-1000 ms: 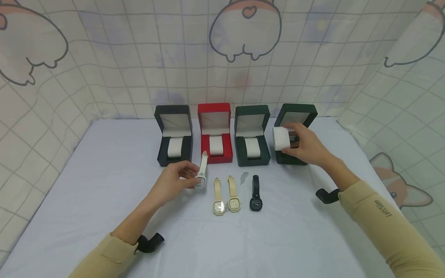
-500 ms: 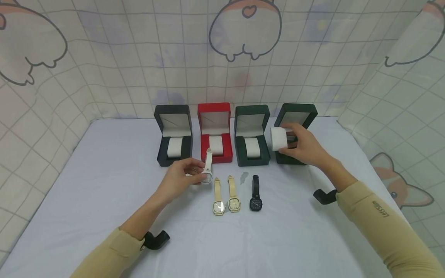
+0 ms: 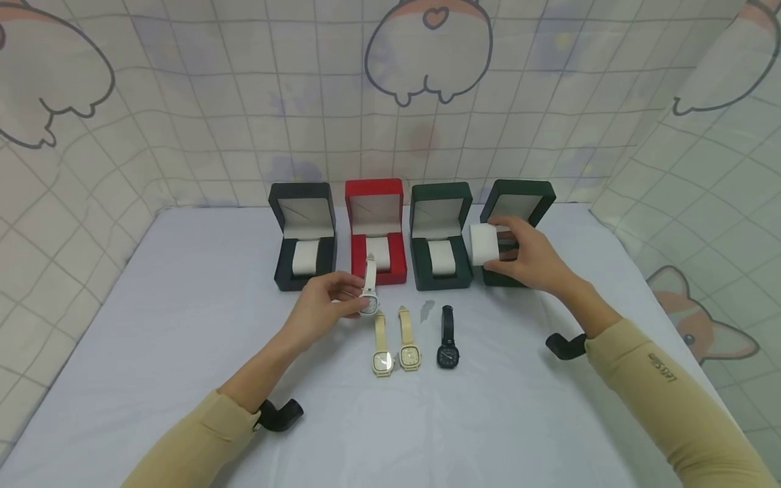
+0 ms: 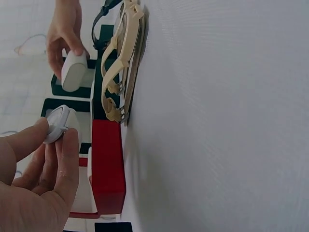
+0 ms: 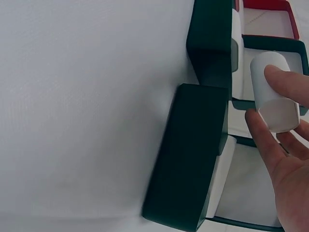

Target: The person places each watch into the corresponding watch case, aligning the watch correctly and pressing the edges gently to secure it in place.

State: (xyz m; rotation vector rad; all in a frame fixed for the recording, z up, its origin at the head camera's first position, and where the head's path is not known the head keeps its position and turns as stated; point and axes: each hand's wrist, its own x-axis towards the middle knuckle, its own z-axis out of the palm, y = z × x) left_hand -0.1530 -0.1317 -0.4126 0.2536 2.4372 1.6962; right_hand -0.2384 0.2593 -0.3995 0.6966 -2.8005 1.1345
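My left hand [image 3: 320,308] pinches a white wristwatch [image 3: 369,288] by its case, strap pointing up, in front of the red watch box [image 3: 399,261]. In the left wrist view the white watch [image 4: 58,123] sits between thumb and fingers. My right hand [image 3: 533,256] grips a white watch cushion [image 3: 484,245] between thumb and fingers, above the rightmost green watch box [image 3: 539,192]. The right wrist view shows the hollow end of the cushion [image 5: 275,92]. On the cloth lie two cream-gold watches [image 3: 382,362] and a black watch [image 3: 448,352].
A dark watch box [image 3: 281,271] and another green watch box [image 3: 417,271] stand open in the same row, each with a white cushion inside. A small grey mark [image 3: 426,310] shows on the white tablecloth [image 3: 183,298]. A patterned curtain [image 3: 244,135] hangs behind.
My left hand has moved right and slightly away from me with the white watch. My right hand has shifted a little left with the cushion. The boxes and lying watches stay put.
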